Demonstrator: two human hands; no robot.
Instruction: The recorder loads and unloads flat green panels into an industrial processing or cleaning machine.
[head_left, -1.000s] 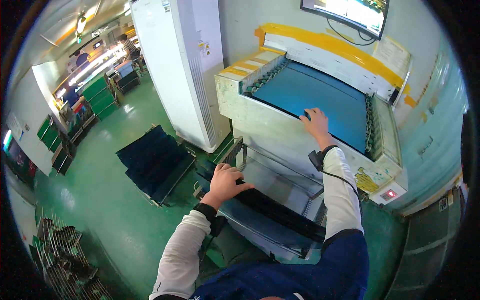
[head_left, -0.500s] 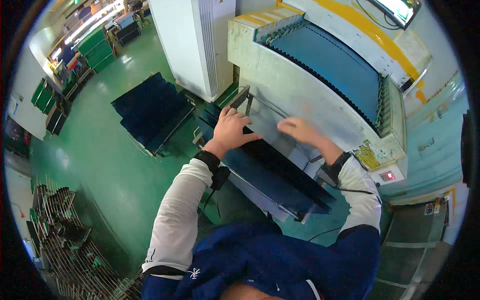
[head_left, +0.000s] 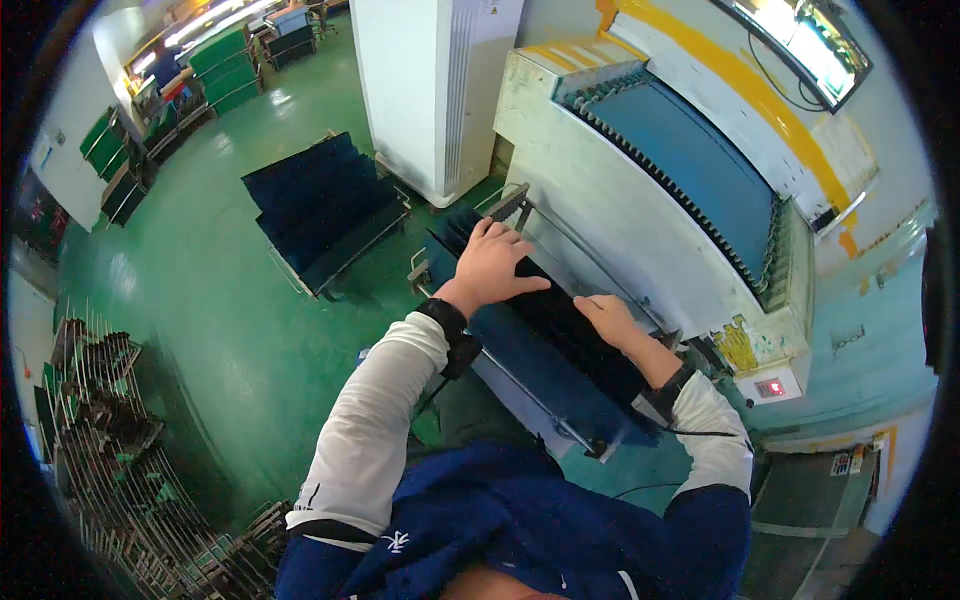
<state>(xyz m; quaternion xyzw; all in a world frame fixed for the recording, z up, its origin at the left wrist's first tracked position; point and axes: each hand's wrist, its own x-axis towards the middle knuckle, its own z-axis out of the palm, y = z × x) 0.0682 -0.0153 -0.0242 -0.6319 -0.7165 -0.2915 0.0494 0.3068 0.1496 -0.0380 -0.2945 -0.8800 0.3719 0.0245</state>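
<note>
Several thin dark blue panels (head_left: 560,350) stand on edge, leaning close together in a metal-framed rack (head_left: 535,400) in front of me. My left hand (head_left: 495,264) rests over the upper edges at the far left end, thumb spread away from the fingers. Farther right along the same edges is my right hand (head_left: 614,324), its fingers drawn together at the top of a panel. Its fingertips are partly hidden, and so is how much of the panel they hold.
A pale machine (head_left: 620,190) with a blue bed and a row of rollers stands beyond the rack. Left of it are a white cabinet (head_left: 410,90) and another rack of dark panels (head_left: 325,215). Empty metal racks (head_left: 130,460) crowd the lower left. A screen (head_left: 800,45) hangs upper right.
My right hand has come down from above the rack onto the panels' upper edges. The left hand stays on them. The whole view has shifted slightly.
</note>
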